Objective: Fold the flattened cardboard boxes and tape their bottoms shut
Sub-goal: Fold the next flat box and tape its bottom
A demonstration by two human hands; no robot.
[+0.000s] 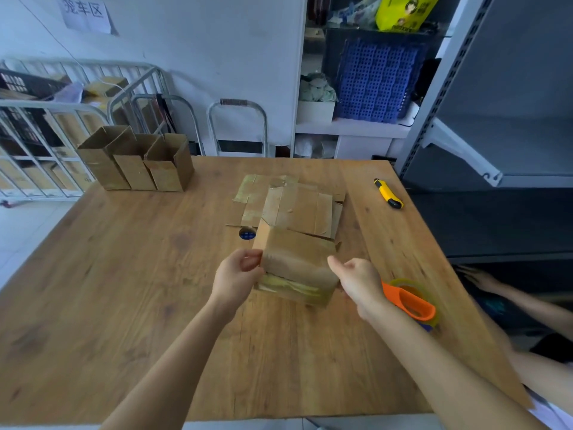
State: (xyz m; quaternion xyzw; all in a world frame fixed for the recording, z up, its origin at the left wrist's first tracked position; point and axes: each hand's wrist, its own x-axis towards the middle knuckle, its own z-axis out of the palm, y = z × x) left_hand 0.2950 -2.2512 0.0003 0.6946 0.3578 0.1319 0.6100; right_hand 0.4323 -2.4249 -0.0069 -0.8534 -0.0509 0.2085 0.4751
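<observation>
The cardboard box (296, 268) in work sat lifted and tilted over the middle of the counter (124, 290), toward its near edge, with a strip of yellowed tape across its lower face. The left grip (238, 276) pinched the box's left edge, fingers curled. The right grip (356, 282) held the right end, thumb laid against the side; its fingers were hidden behind the box. Directly behind the box lay a stack of flattened boxes (294, 203), and a small blue round object (247, 234) showed partly between the two. An orange tape dispenser (409, 302) rested just beside the right wrist, near the counter's right edge. A yellow utility knife (388, 193) lay toward the far right corner. Three folded boxes (136, 164) stood open-topped, side by side and touching, at the far left corner. Another person's hand (477, 277) showed beyond the right edge.
</observation>
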